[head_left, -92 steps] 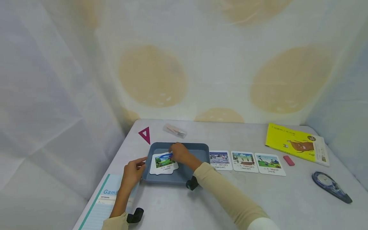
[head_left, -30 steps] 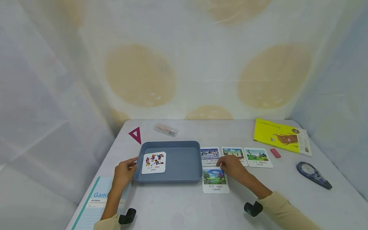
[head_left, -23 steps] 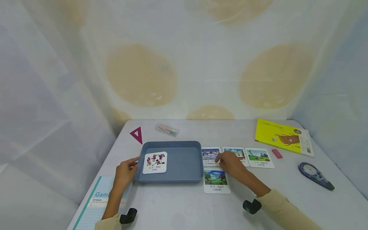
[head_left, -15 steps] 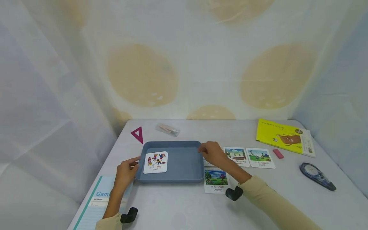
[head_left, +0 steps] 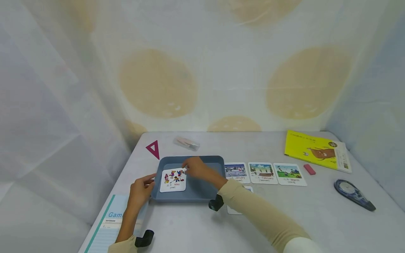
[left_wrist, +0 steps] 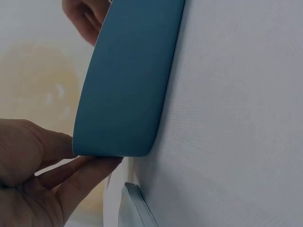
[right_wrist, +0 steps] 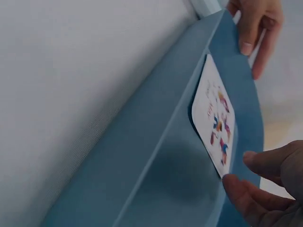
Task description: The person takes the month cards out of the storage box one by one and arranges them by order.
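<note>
A blue tray (head_left: 202, 186) lies at the table's left. In it lies a May picture card (head_left: 173, 180). My right hand (head_left: 193, 168) reaches into the tray and pinches the card's far right corner; the right wrist view shows the fingertips (right_wrist: 234, 183) at the card (right_wrist: 215, 123) edge. My left hand (head_left: 140, 189) grips the tray's near left corner, fingers curled under the tray wall (left_wrist: 128, 85). January (head_left: 235, 171), February (head_left: 262, 172) and March (head_left: 289, 173) cards lie in a row right of the tray. My right forearm hides most of the April card (head_left: 232, 210).
A pink triangle (head_left: 153, 149) and a clear packet (head_left: 186, 143) lie behind the tray. A yellow book (head_left: 317, 151), a pink eraser (head_left: 309, 169) and a tape dispenser (head_left: 354, 194) are at the right. A notebook (head_left: 107, 221) overhangs the near left edge.
My right hand laid the April card below January, then swung left into the tray to the May card's corner. The left hand stayed on the tray.
</note>
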